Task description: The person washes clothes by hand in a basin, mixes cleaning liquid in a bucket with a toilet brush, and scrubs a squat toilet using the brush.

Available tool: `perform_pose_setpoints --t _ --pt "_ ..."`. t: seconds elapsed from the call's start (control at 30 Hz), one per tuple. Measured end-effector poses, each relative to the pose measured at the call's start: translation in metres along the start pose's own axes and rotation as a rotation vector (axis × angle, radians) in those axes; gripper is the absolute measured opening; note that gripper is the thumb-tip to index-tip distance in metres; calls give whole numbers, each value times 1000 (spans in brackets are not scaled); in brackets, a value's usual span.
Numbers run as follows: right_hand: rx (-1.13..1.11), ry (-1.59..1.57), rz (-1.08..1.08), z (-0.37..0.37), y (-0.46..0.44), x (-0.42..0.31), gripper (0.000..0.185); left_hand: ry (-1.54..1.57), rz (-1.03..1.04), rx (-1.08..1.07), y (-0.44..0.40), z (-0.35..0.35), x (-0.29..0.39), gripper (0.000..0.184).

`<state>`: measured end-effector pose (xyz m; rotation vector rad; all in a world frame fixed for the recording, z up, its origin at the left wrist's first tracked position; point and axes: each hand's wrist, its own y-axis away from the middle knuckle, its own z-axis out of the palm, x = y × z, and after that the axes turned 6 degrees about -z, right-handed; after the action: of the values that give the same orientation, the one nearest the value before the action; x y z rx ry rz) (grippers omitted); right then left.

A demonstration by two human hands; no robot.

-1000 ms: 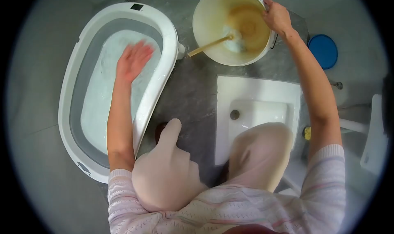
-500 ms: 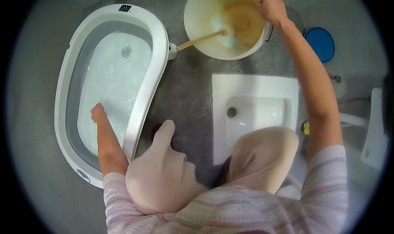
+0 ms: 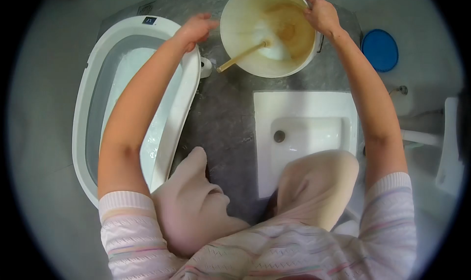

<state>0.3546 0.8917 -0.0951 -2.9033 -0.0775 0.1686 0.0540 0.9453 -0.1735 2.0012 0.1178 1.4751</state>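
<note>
My right hand (image 3: 323, 16) grips the right rim of a large white bucket (image 3: 235, 39), its fingers curled over the edge. Inside the bucket are a brownish stain or liquid, something whitish, and a tan stick (image 3: 243, 56) whose lower end sticks out over the near left rim. My left hand (image 3: 197, 30) is over the right rim of a white and grey tub (image 3: 189, 83), fingers partly spread towards the bucket, holding nothing. The tub holds clear water and has a small display (image 3: 149, 20) on its far rim.
A white squat basin (image 3: 265, 147) with a round drain is set in the grey floor below the bucket. A blue round lid (image 3: 379, 50) lies at the right, near a small metal fitting (image 3: 403, 89). A white plastic piece (image 3: 449, 147) stands at the far right.
My left hand has come up out of the tub area, moving away from me and right towards the bucket. My right hand stays on the bucket's rim. The view has shifted slightly.
</note>
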Motion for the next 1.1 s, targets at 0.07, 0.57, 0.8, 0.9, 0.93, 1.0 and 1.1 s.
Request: perform_pose_setpoints --t 0.07,0.57,0.8,0.9,0.93,1.0,1.1 --pt "16 -38 9 -2 10 14 42 -93 -36 76 -7 20 -4 73" --pt "-305 -283 229 5 120 -22 58 -397 386 208 11 137 24 44" --pt "-568 96 -44 34 200 -24 55 -555 617 341 30 155 27 47" --pt "-799 210 3 32 207 2 48 -580 732 332 29 162 21 45" --pt "-797 204 -16 29 204 16 47 -594 760 323 30 165 19 45" --pt "-789 191 -55 16 189 42 44 -594 784 332 50 173 26 41" --pt "-750 116 118 -13 168 58 41 -613 760 281 62 186 38 45"
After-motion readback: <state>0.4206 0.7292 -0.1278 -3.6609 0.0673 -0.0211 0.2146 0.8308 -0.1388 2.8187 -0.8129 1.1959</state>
